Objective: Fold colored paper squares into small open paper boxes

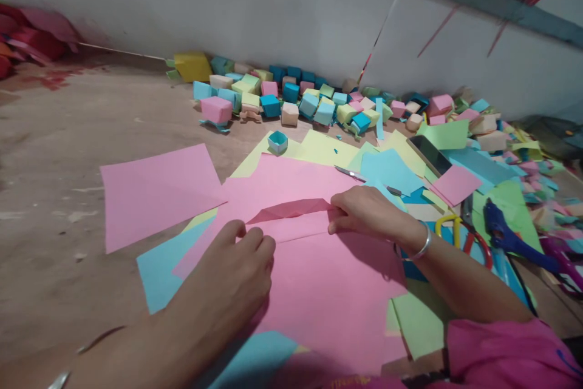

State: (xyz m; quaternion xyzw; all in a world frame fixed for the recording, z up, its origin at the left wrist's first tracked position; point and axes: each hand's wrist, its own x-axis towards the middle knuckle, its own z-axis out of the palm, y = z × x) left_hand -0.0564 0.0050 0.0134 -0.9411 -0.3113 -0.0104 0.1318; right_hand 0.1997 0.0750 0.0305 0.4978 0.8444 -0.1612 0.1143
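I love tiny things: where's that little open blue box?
In the head view, the little blue box sits just left of centre, between the pink paper and the colourful paper blocks.

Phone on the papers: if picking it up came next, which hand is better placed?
Likely your right hand: it holds the right end of the folded pink paper, nearer the phone. Your left hand, at the other end, is farther.

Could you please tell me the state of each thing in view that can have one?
Folded pink paper: creased, flap raised
Left hand: curled at its left end, grip unclear
Right hand: pinching its right end
Pink sheet at left: unfolded, lying flat
Small blue box: upright, open-topped
Phone: lying down, upper face dark
Yellow-and-red scissors: lying down, opening unclear
Glue gun: lying down
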